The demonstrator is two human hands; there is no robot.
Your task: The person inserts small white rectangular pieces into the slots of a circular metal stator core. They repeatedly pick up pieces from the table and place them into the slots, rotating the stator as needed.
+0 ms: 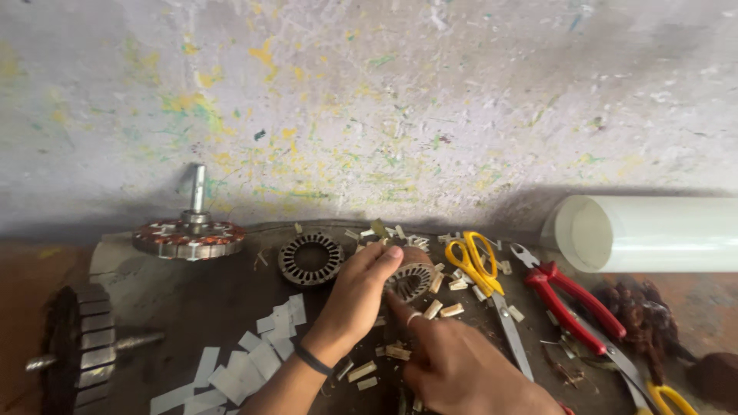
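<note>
My left hand (360, 296) grips a small round slotted metal stator core (411, 278), tilted on its edge on the dark work surface. A black band circles that wrist. My right hand (461, 361) is just below the core, its index finger stretched up so the tip touches the core's lower rim; it holds nothing that I can see. A second, empty stator core (310, 260) lies flat just to the left. Small cream paper pieces (446, 310) lie scattered around the hands.
A wound stator with a shaft (189, 234) stands far left, a rotor on a shaft (80, 346) at the left edge. White paper strips (254, 357) lie front left. Yellow scissors (484, 280), red pliers (573, 303) and a white roll (646, 233) lie right. A paint-flecked wall rises behind.
</note>
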